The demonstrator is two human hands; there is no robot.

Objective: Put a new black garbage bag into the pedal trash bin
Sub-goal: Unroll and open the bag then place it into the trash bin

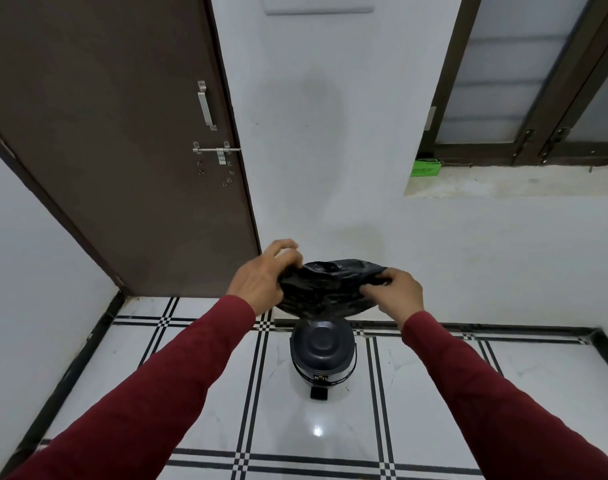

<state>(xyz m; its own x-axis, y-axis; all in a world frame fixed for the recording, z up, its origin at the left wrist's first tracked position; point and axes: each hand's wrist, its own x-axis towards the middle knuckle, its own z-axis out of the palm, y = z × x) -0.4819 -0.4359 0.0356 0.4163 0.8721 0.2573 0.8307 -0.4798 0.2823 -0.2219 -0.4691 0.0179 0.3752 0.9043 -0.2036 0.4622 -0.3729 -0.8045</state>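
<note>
Here, black garbage bag [325,287] hangs bunched in the air between both hands, above the pedal trash bin [322,355] | left hand [266,277] pinches its left edge, fingers curled | right hand [394,293] grips its right edge | bin on tiled floor [416,403], lid closed, near the wall [330,133]

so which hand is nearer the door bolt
Left. The left hand grips the black garbage bag's door-side edge, below and right of the door bolt; the right hand grips the far edge.
</note>
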